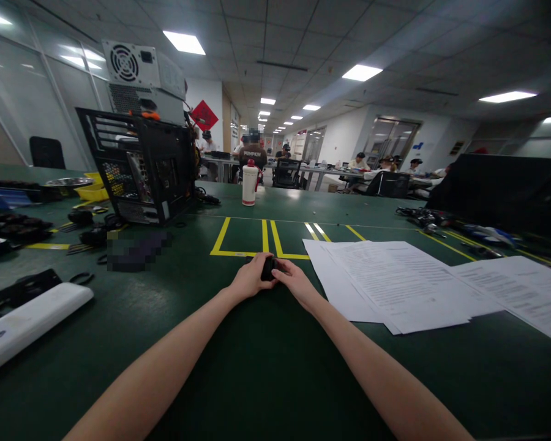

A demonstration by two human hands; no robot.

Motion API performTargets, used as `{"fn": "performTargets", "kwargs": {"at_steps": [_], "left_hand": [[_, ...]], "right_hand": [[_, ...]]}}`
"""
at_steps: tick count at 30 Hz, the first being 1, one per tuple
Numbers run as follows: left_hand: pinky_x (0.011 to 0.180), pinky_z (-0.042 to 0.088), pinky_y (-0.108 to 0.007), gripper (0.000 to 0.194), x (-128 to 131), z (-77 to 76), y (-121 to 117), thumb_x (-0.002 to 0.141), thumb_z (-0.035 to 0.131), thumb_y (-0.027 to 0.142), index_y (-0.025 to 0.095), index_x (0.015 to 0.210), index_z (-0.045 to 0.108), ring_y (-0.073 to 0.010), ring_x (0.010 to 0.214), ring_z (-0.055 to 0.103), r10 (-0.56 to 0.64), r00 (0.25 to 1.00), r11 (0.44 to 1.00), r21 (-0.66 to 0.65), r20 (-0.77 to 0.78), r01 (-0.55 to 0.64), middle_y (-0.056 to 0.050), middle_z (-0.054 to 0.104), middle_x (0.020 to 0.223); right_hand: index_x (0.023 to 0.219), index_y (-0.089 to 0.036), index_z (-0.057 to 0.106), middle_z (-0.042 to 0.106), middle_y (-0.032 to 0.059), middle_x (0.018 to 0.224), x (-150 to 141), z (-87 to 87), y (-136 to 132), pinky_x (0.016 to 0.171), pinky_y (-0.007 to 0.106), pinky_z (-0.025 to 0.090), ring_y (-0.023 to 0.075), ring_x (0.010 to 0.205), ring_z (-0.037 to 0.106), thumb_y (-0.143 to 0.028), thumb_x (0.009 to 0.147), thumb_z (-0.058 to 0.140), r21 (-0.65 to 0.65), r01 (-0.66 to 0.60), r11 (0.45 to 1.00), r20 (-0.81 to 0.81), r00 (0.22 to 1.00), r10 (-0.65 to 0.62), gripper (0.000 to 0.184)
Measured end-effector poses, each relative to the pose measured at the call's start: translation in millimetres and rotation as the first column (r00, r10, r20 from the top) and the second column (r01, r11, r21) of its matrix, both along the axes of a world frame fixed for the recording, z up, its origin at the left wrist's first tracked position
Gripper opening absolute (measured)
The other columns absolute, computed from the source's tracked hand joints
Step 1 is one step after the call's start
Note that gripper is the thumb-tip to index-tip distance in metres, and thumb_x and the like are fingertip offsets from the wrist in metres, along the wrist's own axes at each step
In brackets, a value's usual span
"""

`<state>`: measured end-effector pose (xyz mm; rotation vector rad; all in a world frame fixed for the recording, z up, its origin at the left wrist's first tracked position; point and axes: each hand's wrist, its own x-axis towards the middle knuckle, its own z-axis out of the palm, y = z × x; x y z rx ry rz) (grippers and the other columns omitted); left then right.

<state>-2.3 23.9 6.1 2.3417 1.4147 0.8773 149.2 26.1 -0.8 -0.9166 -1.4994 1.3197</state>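
Note:
A small black object [268, 268] sits between my two hands, just in front of the yellow tape lines; its kind cannot be made out. My left hand [251, 275] wraps around its left side, fingers closed on it. From the right, my right hand [291, 274] grips the same object with thumb and fingertips. Much of the object is covered by the fingers. Just to the right of my right hand lie printed paper sheets [395, 282].
An open computer case [165, 171] with power supplies [133, 64] on top stands back left. A white bottle [248, 187] with a red lid is behind my hands. A long white case [37, 324] lies left, a dark monitor [500, 190] right. People sit at far tables.

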Motion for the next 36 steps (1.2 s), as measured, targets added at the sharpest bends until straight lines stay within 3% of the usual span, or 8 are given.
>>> {"fn": "performTargets", "kwargs": {"at_steps": [4,10,19,23,27,33,36], "left_hand": [[0.082,0.040,-0.037,0.062,0,1.9,-2,0.062,0.062,0.025,0.022,0.116,0.031,-0.0247,0.101,0.049,0.004,1.000,1.000,-0.027,-0.017,-0.004,-0.007,0.045,0.115],[0.081,0.041,-0.038,0.056,0,1.2,-2,0.066,0.059,0.034,0.022,0.114,0.032,-0.0247,0.099,0.050,0.001,1.000,1.000,-0.003,0.003,-0.001,-0.007,0.046,0.113],[0.080,0.042,-0.037,0.061,-4,-4.4,2,0.063,0.062,0.029,0.022,0.115,0.030,-0.0239,0.099,0.050,-0.027,1.000,0.999,0.032,-0.008,0.028,-0.007,0.044,0.114],[0.079,0.042,-0.036,0.060,-3,-4.6,3,0.065,0.060,0.035,0.022,0.116,0.030,-0.0237,0.098,0.050,-0.029,1.000,0.999,0.031,0.001,0.029,-0.007,0.045,0.114],[0.080,0.042,-0.036,0.059,-1,-4.1,3,0.065,0.060,0.038,0.022,0.115,0.032,-0.0242,0.098,0.050,-0.003,1.000,1.000,0.022,-0.005,0.003,-0.007,0.046,0.112],[0.082,0.041,-0.036,0.061,-1,-2.2,2,0.063,0.062,0.028,0.022,0.115,0.031,-0.0245,0.100,0.050,0.006,1.000,1.000,0.001,-0.020,-0.006,-0.006,0.045,0.114],[0.082,0.041,-0.037,0.059,-1,-0.3,1,0.063,0.061,0.027,0.022,0.114,0.032,-0.0244,0.101,0.049,0.003,1.000,1.000,-0.008,-0.016,-0.004,-0.006,0.045,0.115]], "right_hand": [[0.098,-0.024,0.049,0.052,0.0023,0.106,1,5.5,-7,0.087,0.037,0.038,0.0172,0.097,0.052,-0.021,0.063,0.062,0.008,-0.076,0.997,-0.033,0.997,0.076,0.037],[0.096,-0.024,0.051,0.053,0.0028,0.103,0,7.8,-9,0.091,0.039,0.034,0.0184,0.104,0.046,-0.028,0.069,0.057,0.048,0.041,0.998,0.041,0.998,-0.043,0.029],[0.098,-0.024,0.049,0.051,0.0022,0.106,1,8.8,-9,0.087,0.037,0.039,0.0178,0.097,0.051,-0.022,0.065,0.061,0.017,-0.063,0.998,0.006,0.998,0.063,0.035],[0.094,-0.023,0.050,0.051,0.0027,0.105,1,11.1,-12,0.087,0.036,0.039,0.0176,0.098,0.050,-0.026,0.069,0.056,0.053,-0.013,0.999,0.049,0.999,0.010,0.026],[0.100,-0.022,0.049,0.051,0.0036,0.105,0,7.8,-6,0.089,0.035,0.036,0.0181,0.106,0.044,-0.025,0.069,0.056,0.063,0.040,0.997,0.056,0.997,-0.044,0.032],[0.098,-0.022,0.048,0.051,0.0038,0.104,1,10.1,-8,0.087,0.036,0.038,0.0170,0.095,0.052,-0.021,0.064,0.061,0.009,-0.048,0.999,0.021,0.999,0.048,0.036],[0.094,-0.022,0.048,0.052,0.0031,0.103,0,10.4,-10,0.087,0.034,0.038,0.0165,0.098,0.051,-0.023,0.065,0.061,0.042,-0.013,0.999,0.015,1.000,0.013,0.032]]}}
